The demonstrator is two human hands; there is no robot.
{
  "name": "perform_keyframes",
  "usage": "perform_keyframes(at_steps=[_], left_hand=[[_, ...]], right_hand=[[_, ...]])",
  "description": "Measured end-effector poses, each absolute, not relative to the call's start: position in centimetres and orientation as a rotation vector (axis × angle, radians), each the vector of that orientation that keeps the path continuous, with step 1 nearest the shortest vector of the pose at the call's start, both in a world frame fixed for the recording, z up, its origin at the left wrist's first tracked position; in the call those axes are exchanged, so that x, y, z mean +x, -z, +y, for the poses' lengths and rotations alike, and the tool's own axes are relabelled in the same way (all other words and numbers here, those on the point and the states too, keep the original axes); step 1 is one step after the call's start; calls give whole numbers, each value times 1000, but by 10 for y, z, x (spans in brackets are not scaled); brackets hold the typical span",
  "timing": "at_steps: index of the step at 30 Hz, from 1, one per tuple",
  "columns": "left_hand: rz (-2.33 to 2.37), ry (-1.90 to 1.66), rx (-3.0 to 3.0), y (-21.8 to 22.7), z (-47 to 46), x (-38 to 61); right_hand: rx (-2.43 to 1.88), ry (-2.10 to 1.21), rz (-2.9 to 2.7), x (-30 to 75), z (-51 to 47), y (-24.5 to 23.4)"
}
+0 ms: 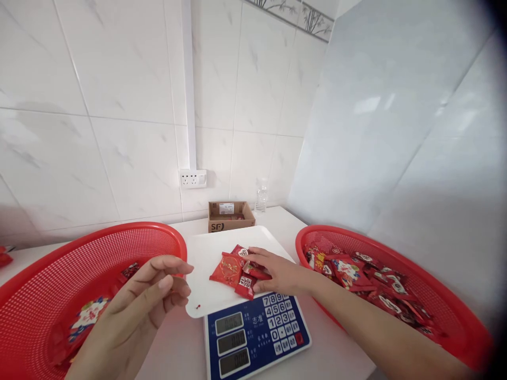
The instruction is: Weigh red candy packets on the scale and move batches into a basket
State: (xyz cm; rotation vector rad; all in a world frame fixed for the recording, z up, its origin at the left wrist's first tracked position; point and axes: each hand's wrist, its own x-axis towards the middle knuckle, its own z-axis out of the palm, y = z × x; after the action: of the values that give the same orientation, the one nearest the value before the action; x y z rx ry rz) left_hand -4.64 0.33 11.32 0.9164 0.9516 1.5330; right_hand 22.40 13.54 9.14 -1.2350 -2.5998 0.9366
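Note:
My right hand [273,272] reaches over the scale's white weighing plate [198,243], its fingers and thumb closed around small red snack packets [244,285]. A flat red packet with gold print [228,269] lies against them on the left. My left hand [146,298] hovers left of the plate, beside the left red basket [158,235]. Its fingers are loosely bent and apart, with nothing seen in them. Below the plate is the blue keypad panel of the scale [259,330], with three small displays. The right palm is hidden.
Red packets [380,285] fill much of the right red basket [317,230]. A few packets [89,316] lie in the left basket. Behind the scale stand an open cardboard box [232,224] and a clear plastic bottle [261,196]. Tiled walls close off the back and right.

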Motion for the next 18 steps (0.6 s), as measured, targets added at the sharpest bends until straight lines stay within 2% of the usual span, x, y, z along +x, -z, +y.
perform_keyframes(at_steps=[5, 13, 16, 18], left_hand=[[982, -1532, 935, -118, 2, -44], [952, -1531, 912, -118, 1, -41], [913, -1543, 907, -114, 0, -44], [899, -1539, 928, -112, -1, -46]], right_hand=[[-1248, -854, -2590, 228, 129, -98], [-1233, -337, -2426, 239, 133, -109], [-1473, -191, -2259, 271, 145, -109], [-1662, -239, -2229, 297, 148, -106]])
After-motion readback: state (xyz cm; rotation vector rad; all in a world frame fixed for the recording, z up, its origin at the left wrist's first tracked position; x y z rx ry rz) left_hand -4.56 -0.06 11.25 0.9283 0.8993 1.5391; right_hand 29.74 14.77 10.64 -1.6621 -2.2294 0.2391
